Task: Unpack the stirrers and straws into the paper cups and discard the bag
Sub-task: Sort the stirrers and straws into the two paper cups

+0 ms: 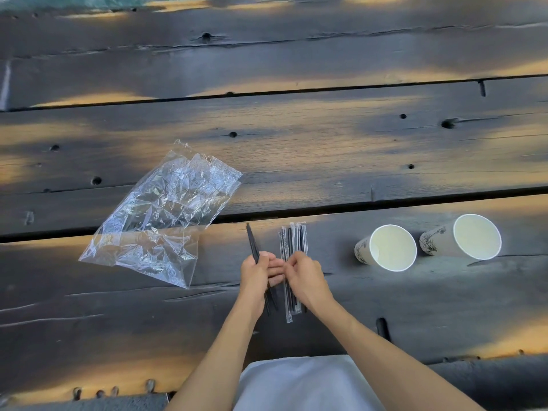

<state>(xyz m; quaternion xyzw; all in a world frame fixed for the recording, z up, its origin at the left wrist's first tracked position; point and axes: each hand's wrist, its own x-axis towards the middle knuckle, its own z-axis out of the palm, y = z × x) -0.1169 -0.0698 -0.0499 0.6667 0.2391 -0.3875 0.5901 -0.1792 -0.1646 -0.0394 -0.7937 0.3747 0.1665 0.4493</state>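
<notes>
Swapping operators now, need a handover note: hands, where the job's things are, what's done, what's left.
Left hand: grips the bare black stirrers.
Right hand: fingers curled on the wrapped straws, which lie on the wooden table.
Plastic bag: looks empty, flat on the table to the left.
Two paper cups: upright on the right, both empty.
Done: bag emptied.
Left: stirrers and straws into the cups, bag discarded.
</notes>
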